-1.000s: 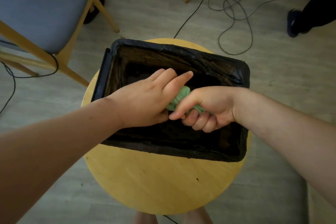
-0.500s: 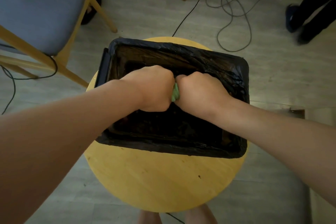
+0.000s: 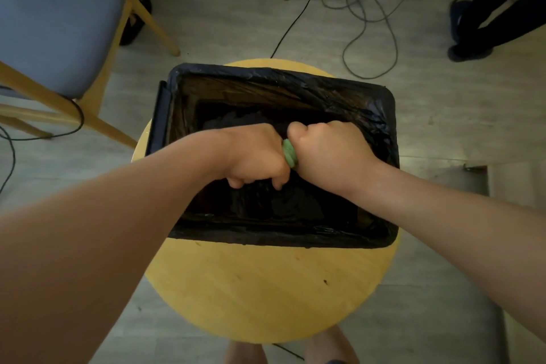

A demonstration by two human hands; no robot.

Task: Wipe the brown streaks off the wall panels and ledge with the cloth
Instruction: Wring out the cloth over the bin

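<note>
Both fists are clenched on the cloth (image 3: 289, 155), a green twist showing only as a sliver between the left hand (image 3: 254, 156) and the right hand (image 3: 328, 153), held over the open bin (image 3: 277, 238) on a round stool (image 3: 266, 289). This reads as wringing ahead of wiping; no wall panels or ledge are in view. A hard twist could knock the bin's rim and tip it off the stool. Drips missing the bin could wet the floor near the cables (image 3: 369, 23). A slackened grip would drop the cloth into the bin and foul it.
</note>
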